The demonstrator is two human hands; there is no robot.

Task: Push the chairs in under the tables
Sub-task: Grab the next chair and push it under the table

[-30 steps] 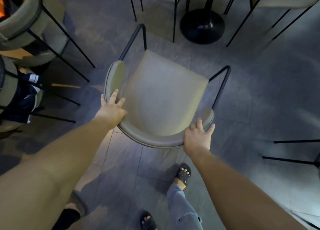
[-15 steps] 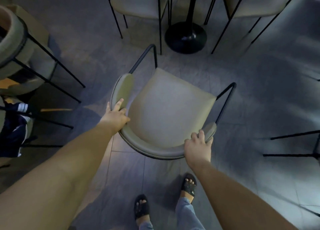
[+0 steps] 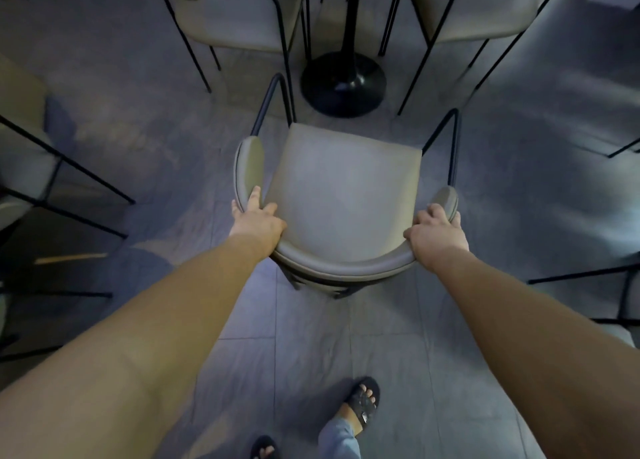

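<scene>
Grey tiled floor (image 3: 346,348), both hands gripping chair (image 3: 346,195) backrest

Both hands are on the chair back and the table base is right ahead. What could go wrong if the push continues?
1. The beige padded chair has thin black front legs close to the round black table base; pushed straight, they might strike or straddle it.
2. Two beige chairs already tucked in, left and right, leave a narrow gap; the armrests could catch.
3. The left hand and right hand grip the backrest's corners; uneven pushing could twist the chair.
</scene>
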